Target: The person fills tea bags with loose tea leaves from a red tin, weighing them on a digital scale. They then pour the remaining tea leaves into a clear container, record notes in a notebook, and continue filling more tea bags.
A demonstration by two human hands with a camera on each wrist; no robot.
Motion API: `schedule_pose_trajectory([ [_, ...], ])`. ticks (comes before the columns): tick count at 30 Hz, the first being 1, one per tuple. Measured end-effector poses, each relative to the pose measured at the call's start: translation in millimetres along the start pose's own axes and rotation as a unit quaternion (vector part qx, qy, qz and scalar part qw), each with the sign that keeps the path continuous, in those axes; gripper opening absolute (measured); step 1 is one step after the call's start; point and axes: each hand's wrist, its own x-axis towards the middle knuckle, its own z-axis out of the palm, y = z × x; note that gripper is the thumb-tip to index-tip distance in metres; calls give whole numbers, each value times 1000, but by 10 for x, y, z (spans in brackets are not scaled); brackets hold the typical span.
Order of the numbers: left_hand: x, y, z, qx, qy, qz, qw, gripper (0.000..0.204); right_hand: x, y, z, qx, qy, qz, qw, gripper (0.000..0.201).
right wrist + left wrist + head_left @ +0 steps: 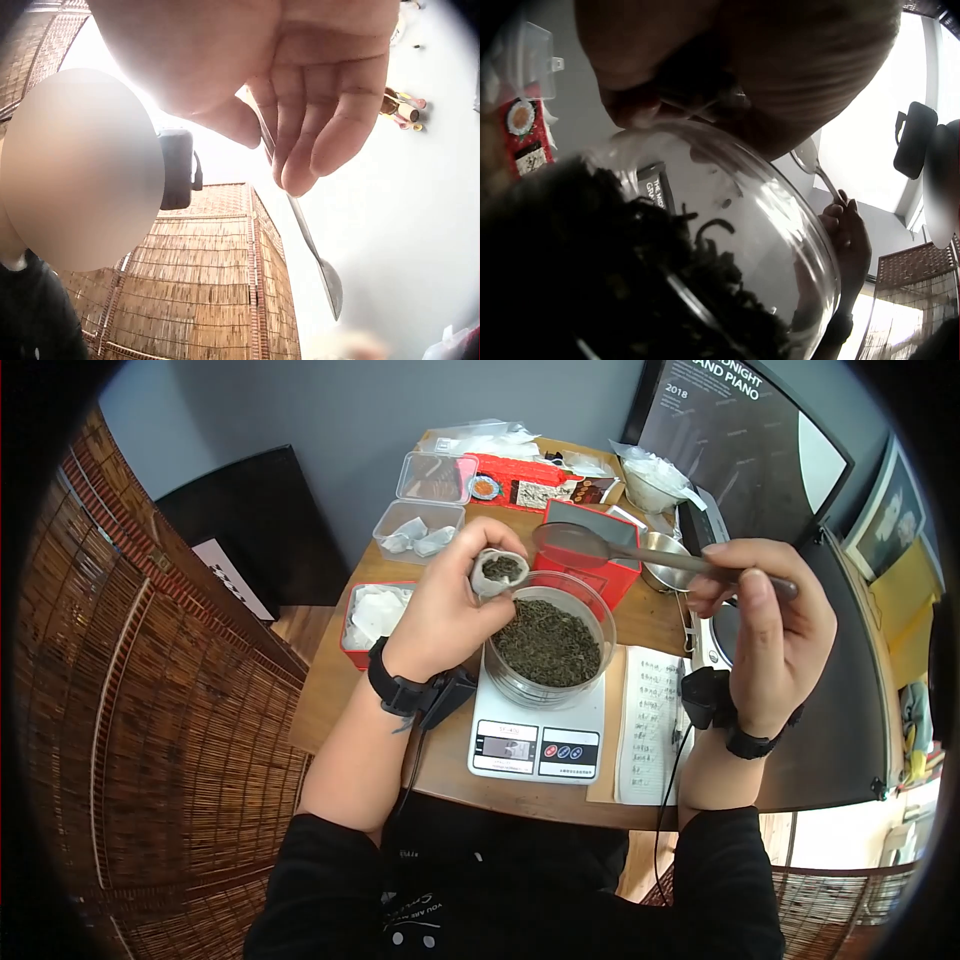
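My left hand (445, 610) holds a small white tea bag (488, 586), its mouth facing up and dark dried leaves showing inside. It is over the near-left rim of a clear round tub (606, 622). Dark green tea leaves (548, 645) fill much of the tub, which stands on a white kitchen scale (484, 712). Raised to the right, my right hand (785, 635) pinches the handle of a spoon (572, 542) between thumb and fingers. The spoon's bowl points left, beyond the tub. In the right wrist view the spoon (309, 238) hangs below the fingertips.
Behind the tub stands a red box (612, 582), with a metal bowl (662, 565) beside it. Left are a red tray of white pouches (378, 612) and an open plastic box (392, 520) holding filled bags. A written notebook (645, 730) lies right of the scale.
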Motion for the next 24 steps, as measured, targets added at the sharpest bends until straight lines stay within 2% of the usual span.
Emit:
schedule_pose_trajectory([
  [3, 1, -30, -39, 38, 26, 22, 999, 43, 36, -17, -46, -38, -51, 49, 997, 17],
  [4, 3, -87, -56, -10, 26, 9, 1000, 43, 52, -15, -19, -79, -93, 81, 989, 16],
  [5, 8, -124, -64, -57, 25, -4, 998, 44, 48, 108, -15, -127, -138, 69, 980, 14],
  [6, 21, -135, -52, -57, 24, -4, 998, 44, 60, 147, 6, -155, -197, 87, 964, 13],
  [8, 51, -147, 7, -100, 68, 13, 993, 35, 58, 231, 70, -169, -296, 139, 930, 12],
  [9, 61, -141, 26, -100, 67, 13, 993, 35, 87, 258, 74, -169, -296, 139, 930, 12],
  [11, 69, -109, 34, -143, 107, 5, 984, 26, 141, 305, 89, -183, -379, 133, 897, 11],
  [13, 72, -39, -15, -149, 105, -27, 983, 26, 158, 306, 66, -172, -379, 153, 896, 13],
  [15, 66, -24, -52, -155, 103, -57, 981, 27, 156, 305, 44, -117, -310, 195, 923, 16],
  [16, 58, -26, -66, -167, 102, -73, 978, 27, 126, 387, 36, -99, -292, 159, 938, 16],
  [17, 50, -30, -72, -179, 101, -89, 975, 27, 108, 422, 57, -99, -293, 159, 937, 16],
  [18, 47, -35, -63, -179, 101, -89, 975, 27, 95, 444, 77, -73, -306, 182, 932, 17],
  [20, 51, -46, -23, -22, 132, -50, 990, 26, 94, 461, 91, -48, -317, 204, 925, 17],
  [22, 52, -36, 0, -19, 126, -31, 991, 26, 124, 482, 119, -30, -307, 261, 915, 20],
  [24, 38, -27, -14, -18, 123, -12, 992, 26, 157, 514, 113, -15, -302, 270, 914, 21],
])
